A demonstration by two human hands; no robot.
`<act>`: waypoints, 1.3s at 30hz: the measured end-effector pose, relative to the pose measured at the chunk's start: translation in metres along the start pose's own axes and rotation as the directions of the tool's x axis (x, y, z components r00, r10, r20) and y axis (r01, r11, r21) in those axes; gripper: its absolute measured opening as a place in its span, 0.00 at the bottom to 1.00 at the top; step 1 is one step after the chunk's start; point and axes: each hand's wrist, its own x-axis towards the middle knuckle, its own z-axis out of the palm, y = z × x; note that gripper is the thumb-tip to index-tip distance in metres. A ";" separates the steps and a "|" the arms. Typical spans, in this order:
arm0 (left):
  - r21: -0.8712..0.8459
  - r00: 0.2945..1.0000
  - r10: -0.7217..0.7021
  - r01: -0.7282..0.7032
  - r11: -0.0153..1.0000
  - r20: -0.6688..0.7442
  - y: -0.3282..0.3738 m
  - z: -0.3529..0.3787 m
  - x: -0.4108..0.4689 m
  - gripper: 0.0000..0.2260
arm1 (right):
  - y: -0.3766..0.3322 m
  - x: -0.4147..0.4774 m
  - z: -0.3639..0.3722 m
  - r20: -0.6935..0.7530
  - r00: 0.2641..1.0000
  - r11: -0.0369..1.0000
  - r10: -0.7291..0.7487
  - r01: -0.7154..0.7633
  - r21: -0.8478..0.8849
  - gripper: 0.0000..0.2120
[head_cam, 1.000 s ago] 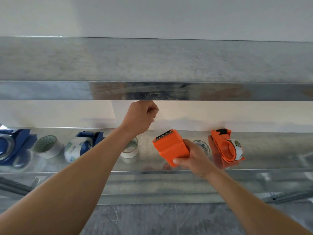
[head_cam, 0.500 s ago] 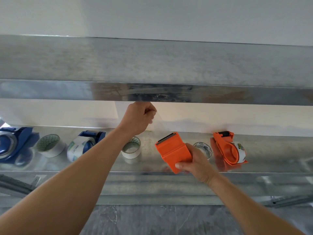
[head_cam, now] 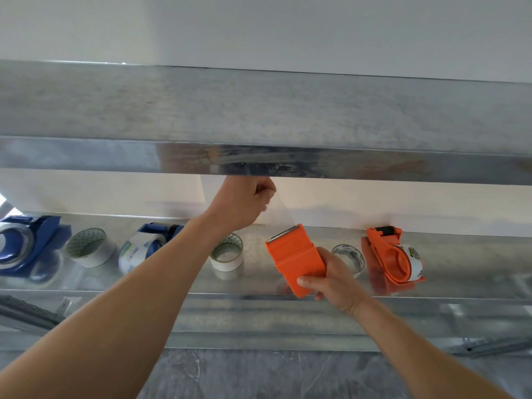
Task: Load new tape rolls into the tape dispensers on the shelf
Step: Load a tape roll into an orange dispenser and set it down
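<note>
Over the last second little had changed. The left hand (head_cam: 244, 205) stayed up just under the lip of the upper shelf (head_cam: 288, 165), its fingers clenched on the end of a clear strip of tape (head_cam: 283, 216). The strip still ran taut down to the toothed blade of the orange dispenser (head_cam: 293, 257). The right hand (head_cam: 336, 280) kept its fingers wrapped round that dispenser's body, holding it tilted just above the front edge of the lower shelf (head_cam: 201, 295); it had only sunk a touch.

This roll seemed to be loaded and threaded, with the pull probably a test or a lead-in to tearing off.

On the lower shelf lay a second orange dispenser (head_cam: 394, 257) with a roll in it, two blue dispensers (head_cam: 155, 240) (head_cam: 26, 246), and three loose rolls (head_cam: 89, 249) (head_cam: 227, 251) (head_cam: 348, 259).
</note>
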 end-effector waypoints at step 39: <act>0.153 0.977 0.195 -0.181 0.972 -0.083 0.001 0.026 -0.010 0.08 | -0.012 0.015 0.016 -0.092 0.985 0.989 0.144 -0.140 0.044 0.23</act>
